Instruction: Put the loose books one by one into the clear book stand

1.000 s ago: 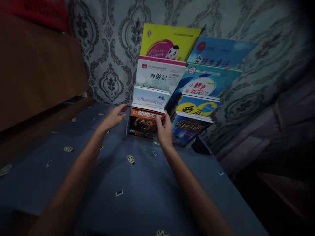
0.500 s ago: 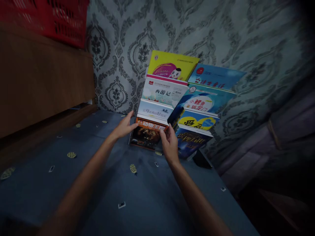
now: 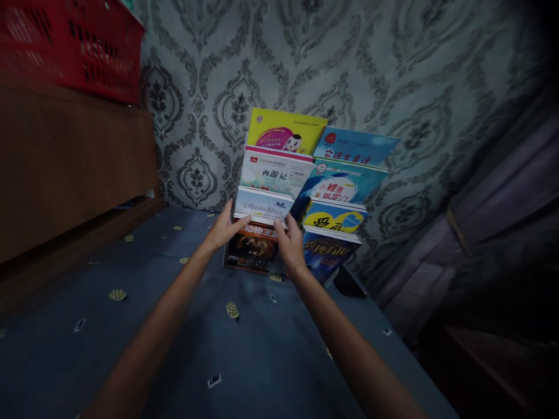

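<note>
My left hand [image 3: 220, 230] is at the upper left corner of the front dark book [image 3: 255, 247], which has an orange band and an animal's face on its cover. Its thumb lies across the top of that cover, with fingers along the side. Opposite, my right hand [image 3: 292, 247] grips the upper right corner, thumb in front and fingertips partly hidden. Behind stand a pale blue book [image 3: 264, 203], a white book [image 3: 276, 174] with a pink strip above it, and a yellow book [image 3: 286, 128], all leaning back in overlapping tiers.
A second row holds a dark blue book [image 3: 325, 253], a yellow-and-blue book [image 3: 336, 216], a teal book [image 3: 349, 180] and a sky-blue book [image 3: 358, 145]. A black stand foot [image 3: 349, 283] shows below. Left are a wooden cabinet [image 3: 74, 169] and red basket [image 3: 105, 58]; right, a curtain [image 3: 419, 227].
Both hands have closed in on the upper corners of the dark book, their thumbs now over its top edge. The view has turned slightly, and the books appear further left and lower.
</note>
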Motion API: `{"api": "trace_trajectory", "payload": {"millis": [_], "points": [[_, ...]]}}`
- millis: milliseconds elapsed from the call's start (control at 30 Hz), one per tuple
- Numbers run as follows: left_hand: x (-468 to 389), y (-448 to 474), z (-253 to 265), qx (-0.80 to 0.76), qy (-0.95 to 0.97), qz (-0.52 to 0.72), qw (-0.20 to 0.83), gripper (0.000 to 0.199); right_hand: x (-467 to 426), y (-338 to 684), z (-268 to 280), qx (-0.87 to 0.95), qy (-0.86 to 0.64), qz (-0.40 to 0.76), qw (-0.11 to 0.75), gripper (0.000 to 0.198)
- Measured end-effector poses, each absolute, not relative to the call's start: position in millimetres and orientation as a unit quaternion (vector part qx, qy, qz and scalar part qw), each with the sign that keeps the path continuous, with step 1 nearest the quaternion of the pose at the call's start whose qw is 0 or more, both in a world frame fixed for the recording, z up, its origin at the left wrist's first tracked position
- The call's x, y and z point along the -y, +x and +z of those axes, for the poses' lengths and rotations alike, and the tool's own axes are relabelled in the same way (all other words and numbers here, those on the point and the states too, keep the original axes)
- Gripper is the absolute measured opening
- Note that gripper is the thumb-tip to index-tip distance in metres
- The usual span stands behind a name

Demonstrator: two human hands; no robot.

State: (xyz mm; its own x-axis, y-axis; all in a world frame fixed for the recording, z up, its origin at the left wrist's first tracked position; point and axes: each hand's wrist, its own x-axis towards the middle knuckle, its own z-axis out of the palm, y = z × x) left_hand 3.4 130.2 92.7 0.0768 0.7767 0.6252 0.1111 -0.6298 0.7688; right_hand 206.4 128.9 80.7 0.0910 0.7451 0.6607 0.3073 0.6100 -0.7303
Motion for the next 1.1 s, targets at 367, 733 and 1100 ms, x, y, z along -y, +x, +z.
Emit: {"api": "trace_trajectory", "payload": {"millis": [367,733,1100], "points": [[-128.8,7.7,89.1,-0.31,0.699,0.594,0.251,0.073,-127.4,201.0,80.9,0.636,-0.428,0.189,0.614,0.074],[-131.0,8.6,85.3,-0.302,0.705,0.591,0.248,0.075,-128.5,198.7,78.2,0.624,-0.428,0.181,0.629,0.072],[-127.8,9.6,87.3,-0.31,0.71,0.581,0.251,0.079,-122.6,198.3,83.2,0.637,-0.424,0.162,0.623,0.068]]}}
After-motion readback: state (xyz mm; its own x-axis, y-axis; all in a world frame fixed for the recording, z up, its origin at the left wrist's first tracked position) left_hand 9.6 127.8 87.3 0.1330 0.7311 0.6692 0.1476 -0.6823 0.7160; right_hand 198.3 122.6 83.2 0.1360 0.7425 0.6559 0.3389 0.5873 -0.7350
